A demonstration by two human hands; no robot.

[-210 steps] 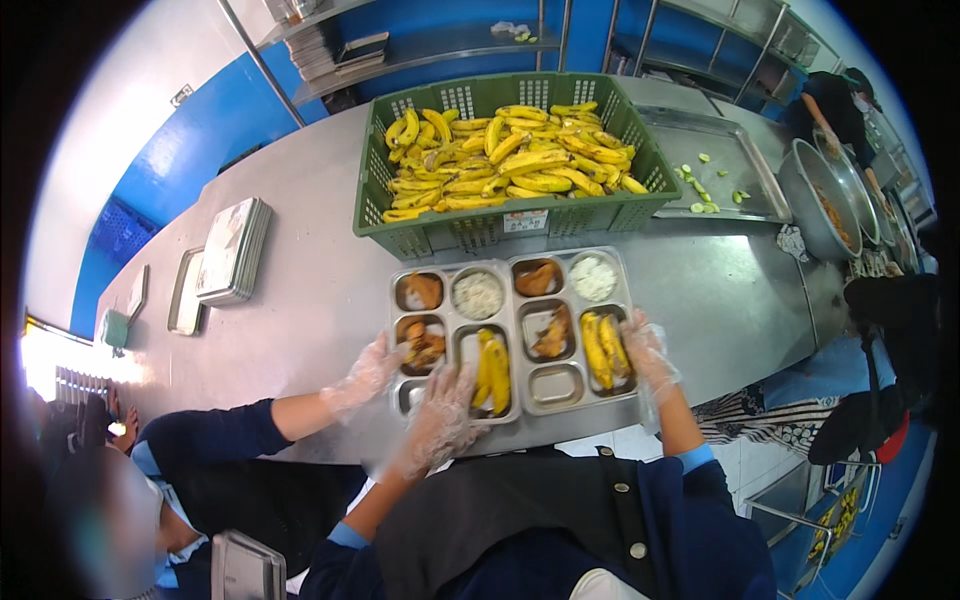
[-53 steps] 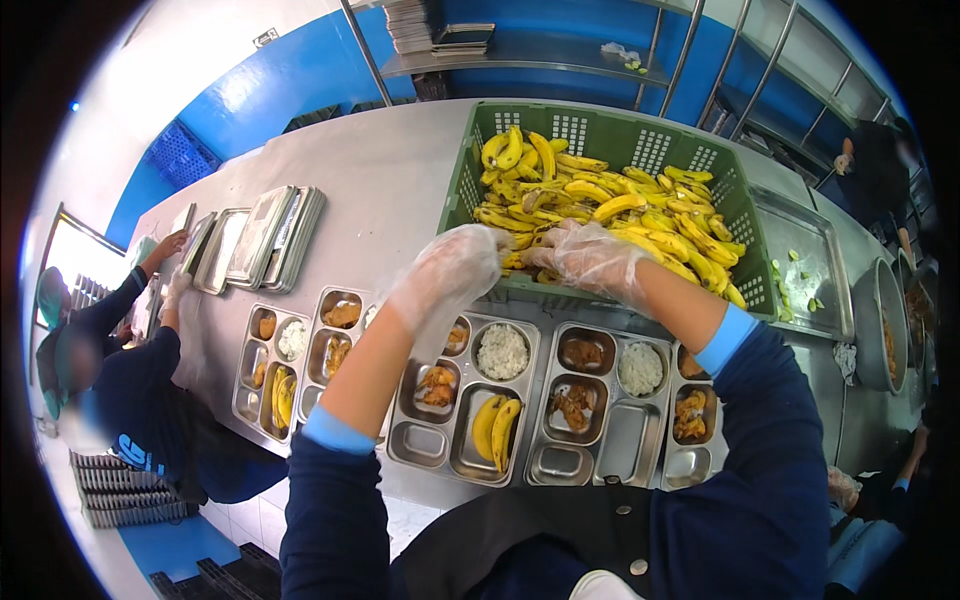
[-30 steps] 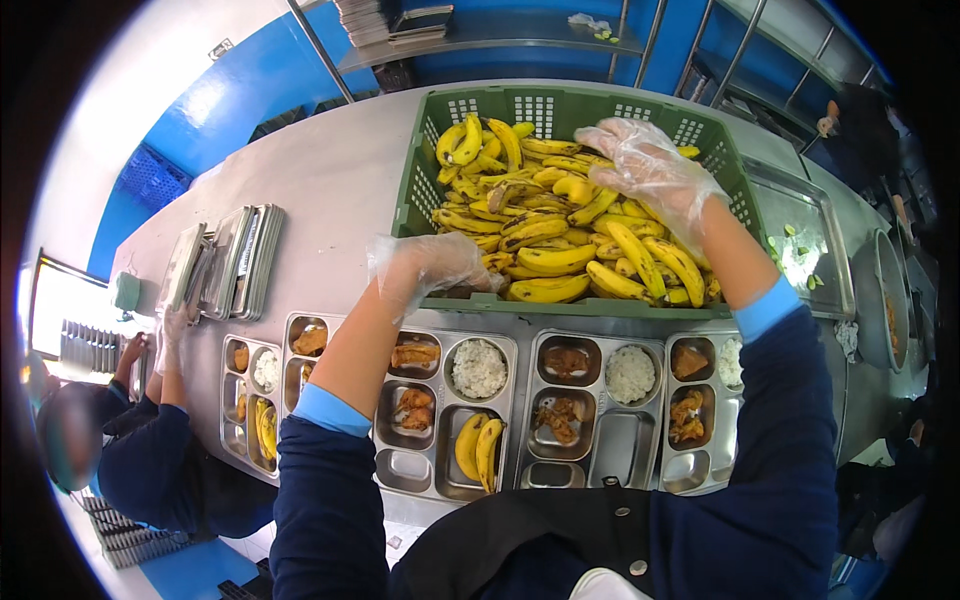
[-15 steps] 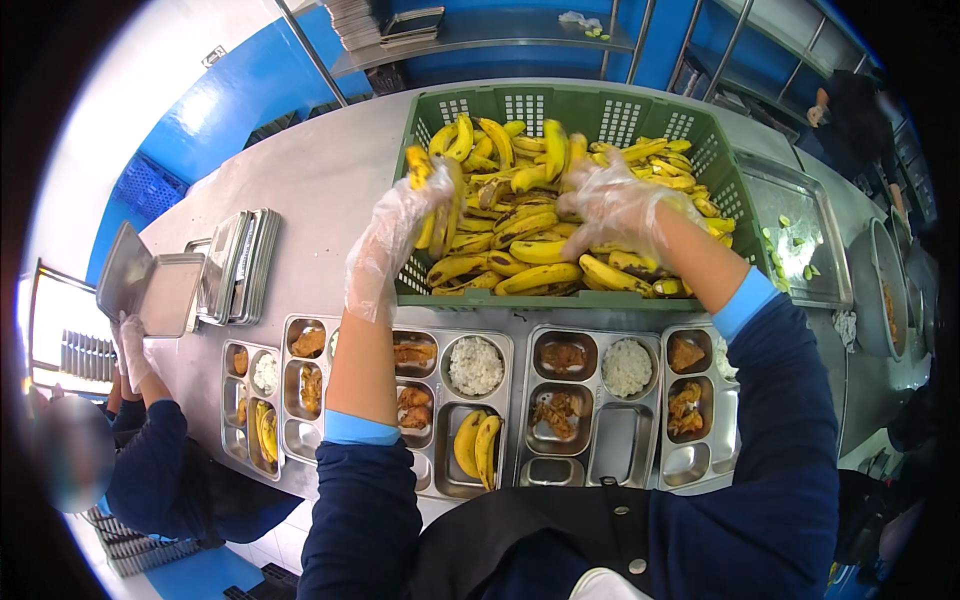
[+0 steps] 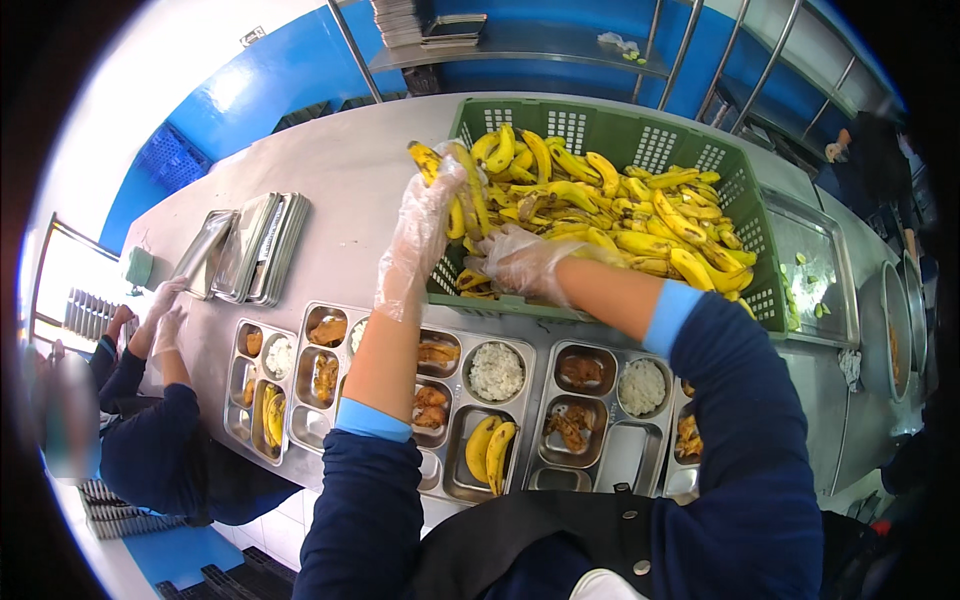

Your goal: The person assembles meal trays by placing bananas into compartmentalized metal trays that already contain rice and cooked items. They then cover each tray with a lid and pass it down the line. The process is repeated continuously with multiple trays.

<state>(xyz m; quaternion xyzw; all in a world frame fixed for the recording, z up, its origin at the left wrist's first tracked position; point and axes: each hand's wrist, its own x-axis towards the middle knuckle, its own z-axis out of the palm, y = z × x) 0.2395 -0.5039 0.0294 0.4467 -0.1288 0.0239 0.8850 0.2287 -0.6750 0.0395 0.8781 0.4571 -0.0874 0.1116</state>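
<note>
My left hand (image 5: 425, 205), in a clear plastic glove, grips several bananas (image 5: 462, 205) over the left side of the green crate (image 5: 608, 130). My right hand (image 5: 525, 265), also gloved, reaches among the yellow bananas (image 5: 640, 240) in the crate's near left corner. Its fingers are partly hidden, and whether it grips one cannot be made out. Below my arms, metal compartment trays hold rice and brown pieces of food. Two bananas (image 5: 482, 450) lie in the large compartment of one tray (image 5: 524, 352); the tray to its right (image 5: 545, 385) has none showing.
At far left, a person's gloved hand (image 5: 168, 328) is beside a stack of metal lids or trays (image 5: 285, 250). Right of the crate lie a wide metal tray (image 5: 845, 290) with green bits and a large bowl (image 5: 880, 340). A metal shelf (image 5: 540, 58) stands behind the table.
My right hand has moved left and nearer, into the crate's near left corner. My left hand still grips bananas. The view has shifted, and the person at left has let go of a metal tray.
</note>
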